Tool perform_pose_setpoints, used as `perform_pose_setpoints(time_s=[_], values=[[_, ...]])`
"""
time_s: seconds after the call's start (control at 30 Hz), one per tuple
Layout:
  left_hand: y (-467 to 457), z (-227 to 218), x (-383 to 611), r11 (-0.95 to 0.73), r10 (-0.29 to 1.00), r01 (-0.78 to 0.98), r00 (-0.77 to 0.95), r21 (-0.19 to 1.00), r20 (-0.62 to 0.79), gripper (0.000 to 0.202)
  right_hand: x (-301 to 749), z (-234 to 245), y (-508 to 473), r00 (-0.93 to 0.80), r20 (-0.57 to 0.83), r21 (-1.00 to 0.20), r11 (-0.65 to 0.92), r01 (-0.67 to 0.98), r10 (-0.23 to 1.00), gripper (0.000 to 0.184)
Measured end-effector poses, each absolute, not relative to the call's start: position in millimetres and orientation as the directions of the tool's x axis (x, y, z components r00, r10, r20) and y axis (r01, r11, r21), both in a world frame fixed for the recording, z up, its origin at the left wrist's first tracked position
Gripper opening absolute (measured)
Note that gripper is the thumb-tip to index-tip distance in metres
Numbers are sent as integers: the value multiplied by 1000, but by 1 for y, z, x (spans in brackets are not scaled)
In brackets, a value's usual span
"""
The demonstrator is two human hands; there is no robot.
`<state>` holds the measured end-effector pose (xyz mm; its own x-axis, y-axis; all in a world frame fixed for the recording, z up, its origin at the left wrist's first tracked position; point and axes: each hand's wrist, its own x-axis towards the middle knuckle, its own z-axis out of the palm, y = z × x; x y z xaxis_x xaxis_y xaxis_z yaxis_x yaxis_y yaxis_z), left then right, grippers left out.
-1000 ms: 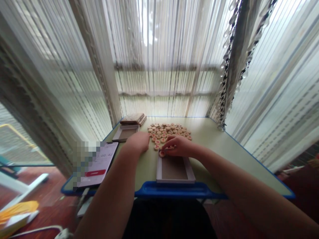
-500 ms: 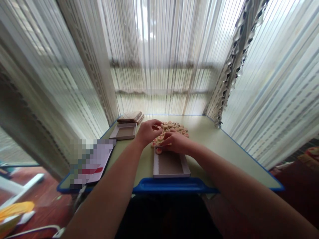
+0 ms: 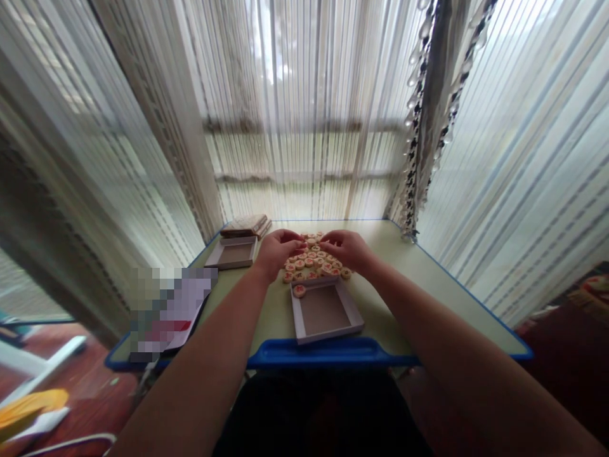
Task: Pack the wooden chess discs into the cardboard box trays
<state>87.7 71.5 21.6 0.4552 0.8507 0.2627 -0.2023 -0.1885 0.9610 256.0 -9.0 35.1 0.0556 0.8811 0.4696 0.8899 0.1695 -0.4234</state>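
Round wooden Chinese chess pieces [image 3: 309, 261] with red and dark characters lie heaped on the table behind a shallow cardboard box [image 3: 328, 311]. One red-marked piece [image 3: 299, 291] sits inside the box at its far left corner. At the left side of the heap, my left hand [image 3: 280, 252] has its thumb and fingers closed around the edge of a piece. Opposite it, my right hand [image 3: 349, 249] reaches in from the right with fingertips bent together among the pieces; what they pinch is too small to make out.
A second shallow box [image 3: 233, 252] stands at the left, with a folded stack [image 3: 245, 225] behind it. Nearer me on that side lies a partly blurred flat device [image 3: 185, 311]. A blue tray edge [image 3: 314, 352] borders the front, and curtains [image 3: 304, 158] hang beyond the table.
My right hand has moved away from the box's far edge, back and right, to the heap's right side. My left hand stays by the heap's left. The box now shows more fully, slightly turned.
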Motion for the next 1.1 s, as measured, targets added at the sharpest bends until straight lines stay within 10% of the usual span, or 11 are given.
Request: perform_pose_setpoints(time_s=[0.3, 0.47, 0.63, 1.1], values=[[77, 14, 87, -380, 854, 9, 387, 925, 347, 15, 253, 22, -3, -86, 266, -266, 159, 951, 960, 21], [73, 14, 87, -787, 588, 292, 619, 543, 520, 23, 256, 32, -10, -164, 146, -337, 205, 919, 976, 22], [67, 14, 90, -904, 406, 302, 828, 304, 386, 27, 258, 29, -10, -213, 121, -315, 241, 918, 970, 19], [54, 20, 94, -811, 585, 544, 744, 214, 325, 20, 263, 30, -11, -229, 103, -226, 248, 942, 968, 21]])
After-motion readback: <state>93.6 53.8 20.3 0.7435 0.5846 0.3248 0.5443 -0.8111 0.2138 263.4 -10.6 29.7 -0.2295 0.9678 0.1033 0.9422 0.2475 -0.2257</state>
